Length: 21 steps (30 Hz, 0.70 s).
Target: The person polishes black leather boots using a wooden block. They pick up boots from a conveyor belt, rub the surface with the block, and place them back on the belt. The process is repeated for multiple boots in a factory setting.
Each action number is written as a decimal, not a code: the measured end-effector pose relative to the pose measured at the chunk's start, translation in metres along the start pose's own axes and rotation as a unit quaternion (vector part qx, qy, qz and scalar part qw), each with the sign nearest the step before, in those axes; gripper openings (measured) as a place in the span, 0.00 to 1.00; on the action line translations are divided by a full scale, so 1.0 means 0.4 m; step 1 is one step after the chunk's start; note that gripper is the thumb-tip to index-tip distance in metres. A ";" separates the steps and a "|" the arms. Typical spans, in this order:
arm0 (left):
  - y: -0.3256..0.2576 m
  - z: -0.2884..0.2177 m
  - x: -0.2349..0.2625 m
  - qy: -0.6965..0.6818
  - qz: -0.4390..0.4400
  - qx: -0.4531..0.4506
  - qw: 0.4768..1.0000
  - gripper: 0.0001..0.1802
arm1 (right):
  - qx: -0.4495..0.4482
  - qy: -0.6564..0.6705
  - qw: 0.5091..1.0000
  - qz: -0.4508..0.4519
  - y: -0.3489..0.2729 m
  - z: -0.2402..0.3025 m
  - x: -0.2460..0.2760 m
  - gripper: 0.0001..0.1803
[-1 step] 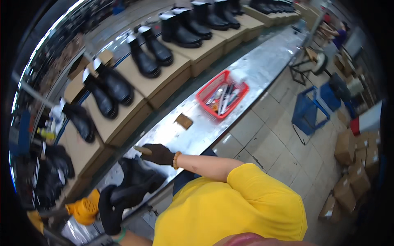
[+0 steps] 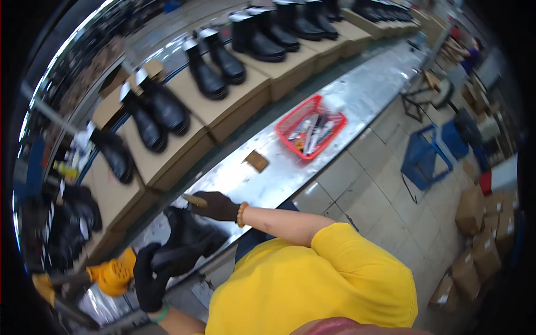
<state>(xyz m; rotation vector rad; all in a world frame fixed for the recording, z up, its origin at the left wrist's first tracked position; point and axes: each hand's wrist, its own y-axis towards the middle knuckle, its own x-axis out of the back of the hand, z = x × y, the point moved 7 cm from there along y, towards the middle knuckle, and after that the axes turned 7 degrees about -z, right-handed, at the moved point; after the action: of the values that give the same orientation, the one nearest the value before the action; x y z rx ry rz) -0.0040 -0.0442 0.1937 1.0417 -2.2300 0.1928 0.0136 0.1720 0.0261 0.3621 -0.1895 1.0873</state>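
A black boot (image 2: 195,237) lies tilted over the metal bench in front of me. My left hand (image 2: 148,279), in a black glove, is closed on the boot's near-left end. My right hand (image 2: 216,206), in a dark brown glove, is closed around a short tan piece that looks like a handle (image 2: 194,200). This hand is just beyond the boot's far side, and whether the held piece touches the boot cannot be made out. On the bench past my right hand lies a small brown block (image 2: 257,161).
A red plastic basket (image 2: 285,129) of small tools and tubes stands farther along the metal bench (image 2: 223,173). Pairs of black boots (image 2: 209,72) line cardboard boxes (image 2: 245,95) behind it. At left sits a yellow-orange machine part (image 2: 116,274). Blue stools (image 2: 419,159) and cartons (image 2: 472,251) stand right.
The bench, basket and boots on the boxes appear shifted slightly right as the view turns. Both hands keep their grips; the boot in my left hand has barely moved.
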 end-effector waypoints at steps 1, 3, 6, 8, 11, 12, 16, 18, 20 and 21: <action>0.002 -0.007 -0.001 0.015 0.010 -0.032 0.999 0.31 | 0.021 0.064 0.997 0.029 -0.002 0.055 -0.005 0.24; 0.014 -0.021 -0.005 0.024 0.032 -0.076 0.996 0.30 | 0.117 0.115 0.986 0.036 0.006 0.103 -0.011 0.27; 0.001 -0.004 0.018 -0.001 0.057 -0.064 0.996 0.30 | 0.043 0.184 0.976 0.106 0.005 0.072 -0.074 0.30; 0.003 -0.024 0.022 -0.026 0.074 -0.082 0.994 0.28 | -0.082 0.219 0.962 0.140 -0.002 0.075 -0.062 0.30; 0.006 -0.034 0.009 -0.084 0.125 -0.134 0.980 0.30 | -0.122 0.197 0.967 0.109 0.019 0.041 -0.030 0.28; 0.008 -0.040 0.001 -0.111 0.145 -0.150 0.972 0.30 | -0.132 0.217 0.963 0.096 0.024 0.031 -0.016 0.27; 0.025 0.031 0.000 -0.159 0.132 -0.092 0.974 0.33 | -0.129 0.157 0.977 0.064 0.036 0.010 0.075 0.21; 0.019 0.136 0.001 -0.248 0.018 0.004 0.969 0.43 | -0.127 0.184 0.973 0.053 0.017 0.023 0.109 0.19; 0.008 0.181 -0.038 -0.389 -0.060 0.028 0.919 0.54 | -0.094 0.175 0.979 0.052 -0.014 0.029 0.111 0.18; 0.009 0.202 -0.052 -0.395 -0.123 -0.005 0.910 0.59 | -0.077 0.152 0.985 0.035 -0.029 0.018 0.110 0.17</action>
<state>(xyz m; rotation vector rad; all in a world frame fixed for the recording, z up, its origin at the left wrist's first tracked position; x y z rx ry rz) -0.0377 -0.0601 0.1187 1.5809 -2.7388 -0.4325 0.0441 0.2010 0.0450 0.0492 -0.0142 1.1747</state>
